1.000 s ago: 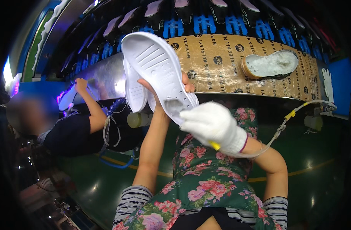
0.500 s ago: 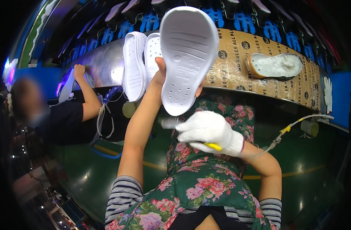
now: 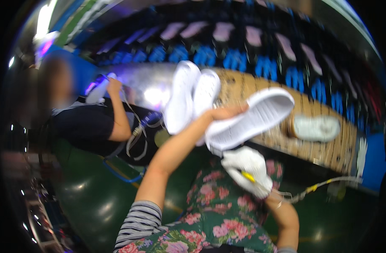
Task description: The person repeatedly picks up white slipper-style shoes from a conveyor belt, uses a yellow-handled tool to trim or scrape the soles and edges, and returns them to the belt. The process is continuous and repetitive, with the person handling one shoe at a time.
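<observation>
A white shoe sole (image 3: 250,122) is gripped in my bare left hand (image 3: 226,113), tilted with its hollow inner side showing grooves. My right hand (image 3: 245,168) wears a white knit glove and is closed round a slim yellow-handled brush (image 3: 248,176). The brush's head is small and blurred, at the lower left end of the sole; whether it touches the rim I cannot tell. Behind my left hand, two more white soles, one farther left (image 3: 181,97) and one closer (image 3: 206,90), lie on the bench.
Brown cardboard (image 3: 323,154) covers the right of the metal bench (image 3: 138,86), with a whitish-topped shoe form (image 3: 316,128) on it. A white glove (image 3: 361,157) hangs at the right end. A corded strap (image 3: 305,193) runs from my right wrist. A co-worker (image 3: 87,126) works at left. Blue-clamped racks (image 3: 207,55) line the back.
The view has swung, shifting the bench rightward and down. My left hand has tipped the sole from upright to a slant, and my gloved right hand has come up against its lower end.
</observation>
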Demonstrator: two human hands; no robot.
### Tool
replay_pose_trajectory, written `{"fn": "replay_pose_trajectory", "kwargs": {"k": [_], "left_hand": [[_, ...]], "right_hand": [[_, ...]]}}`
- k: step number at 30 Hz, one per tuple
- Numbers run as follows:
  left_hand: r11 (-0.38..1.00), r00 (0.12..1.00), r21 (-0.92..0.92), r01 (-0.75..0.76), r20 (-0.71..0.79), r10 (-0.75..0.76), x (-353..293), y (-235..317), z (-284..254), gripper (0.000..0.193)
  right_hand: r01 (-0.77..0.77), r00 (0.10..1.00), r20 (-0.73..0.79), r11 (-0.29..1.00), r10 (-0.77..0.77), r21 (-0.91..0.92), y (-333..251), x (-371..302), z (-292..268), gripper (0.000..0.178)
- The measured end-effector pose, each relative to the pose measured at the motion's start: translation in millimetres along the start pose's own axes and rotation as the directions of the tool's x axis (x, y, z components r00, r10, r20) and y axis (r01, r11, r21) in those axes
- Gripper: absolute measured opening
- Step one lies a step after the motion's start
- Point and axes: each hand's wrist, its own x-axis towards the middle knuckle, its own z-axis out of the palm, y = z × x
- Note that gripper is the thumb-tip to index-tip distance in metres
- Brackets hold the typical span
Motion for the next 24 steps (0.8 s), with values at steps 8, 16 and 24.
{"fn": "replay_pose_trajectory", "kwargs": {"k": [8,16,24], "left_hand": [[0.712,0.601,-0.015,-0.702,-0.55,0.58,18,-10,29,0.064],[0.584,0.81,-0.581,-0.567,-0.263,0.525,-69,-50,107,0.093],[0.529,0.88,-0.705,-0.472,-0.345,0.327,-54,-102,138,0.099]], "right_hand": [[-0.217,0.54,-0.218,0.385,0.813,0.897,23,-12,-28,0.021],[-0.165,0.529,-0.185,0.314,0.828,0.935,33,-20,-20,0.022],[-0.36,0.775,-0.366,0.835,0.516,0.417,-15,21,-34,0.018]]}}
